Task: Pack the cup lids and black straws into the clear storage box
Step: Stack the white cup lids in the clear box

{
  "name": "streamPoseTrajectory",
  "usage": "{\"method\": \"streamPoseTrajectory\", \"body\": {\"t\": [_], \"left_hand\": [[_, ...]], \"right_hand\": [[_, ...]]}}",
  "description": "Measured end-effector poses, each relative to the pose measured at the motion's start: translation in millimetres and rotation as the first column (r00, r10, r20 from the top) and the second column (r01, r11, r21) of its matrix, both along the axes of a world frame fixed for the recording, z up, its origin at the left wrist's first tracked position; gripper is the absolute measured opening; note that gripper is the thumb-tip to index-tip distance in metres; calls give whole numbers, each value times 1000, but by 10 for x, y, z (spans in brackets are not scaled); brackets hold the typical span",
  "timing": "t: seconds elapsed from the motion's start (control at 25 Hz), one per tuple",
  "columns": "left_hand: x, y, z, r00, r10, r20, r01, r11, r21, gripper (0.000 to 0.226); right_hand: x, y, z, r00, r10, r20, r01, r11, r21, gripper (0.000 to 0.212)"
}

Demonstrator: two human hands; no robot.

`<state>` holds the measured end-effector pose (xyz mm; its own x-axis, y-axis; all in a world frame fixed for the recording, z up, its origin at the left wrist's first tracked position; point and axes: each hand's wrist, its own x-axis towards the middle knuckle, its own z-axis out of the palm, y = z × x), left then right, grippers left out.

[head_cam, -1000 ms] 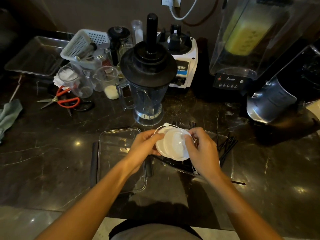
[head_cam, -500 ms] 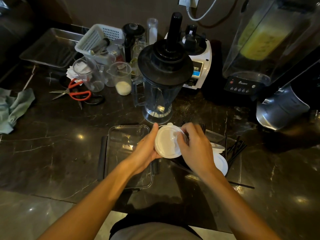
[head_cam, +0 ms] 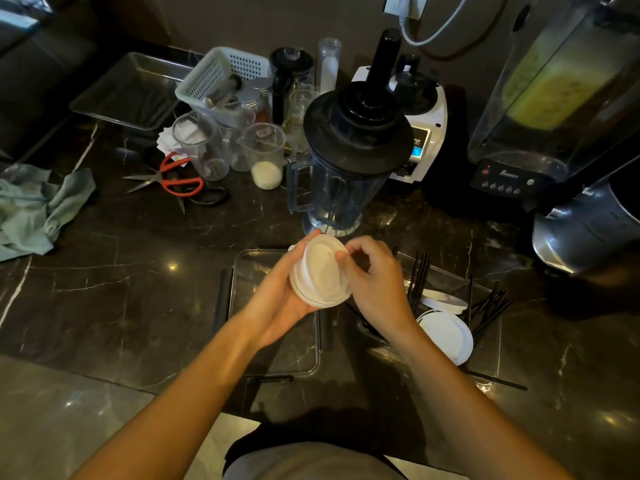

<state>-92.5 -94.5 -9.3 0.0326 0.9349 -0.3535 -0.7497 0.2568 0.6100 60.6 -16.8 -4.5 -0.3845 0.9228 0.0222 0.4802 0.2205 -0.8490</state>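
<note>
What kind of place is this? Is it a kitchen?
Probably a drink shop's counter: a blender jug, another blender holding yellow liquid, and stacked white cup lids beside black straws.

The cup lids [head_cam: 320,271] were white, the straws [head_cam: 488,308] black. The counter [head_cam: 121,271] was dark marble with pale veins. The scissors [head_cam: 176,180] had red handles; the cloth [head_cam: 34,206] was pale green.

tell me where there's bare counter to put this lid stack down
Bare dark counter lies left of the box lid, between the green cloth and red scissors. Another patch lies right of the clear storage box. Crowded: behind the blender jar, among the measuring cups.
</note>
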Motion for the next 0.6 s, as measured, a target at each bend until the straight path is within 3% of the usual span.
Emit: {"method": "streamPoseTrajectory", "body": {"t": [0.12,0.2,0.32,0.44,0.6], "left_hand": [[-131,-93,0,990,121,75,-118,992,-44,44],[-243,-187,-12,988,151,41,-148,987,-61,36],[-438,-362,-60,985,172,10,-170,982,-81,44],[-627,-506,-191,961,274,-46,-278,954,-116,35],[-889,-667,-459,922,366,-128,-388,878,-280,21]], "right_hand": [[-269,-34,-34,998,14,-69,-19,997,-72,9],[-439,-63,-52,995,30,-94,-39,994,-101,9],[-666,-128,-129,996,74,-43,-78,992,-95,11],[-788,-179,-207,992,-38,-124,10,976,-219,15],[-852,-246,-353,999,-33,20,36,986,-162,9]]}}
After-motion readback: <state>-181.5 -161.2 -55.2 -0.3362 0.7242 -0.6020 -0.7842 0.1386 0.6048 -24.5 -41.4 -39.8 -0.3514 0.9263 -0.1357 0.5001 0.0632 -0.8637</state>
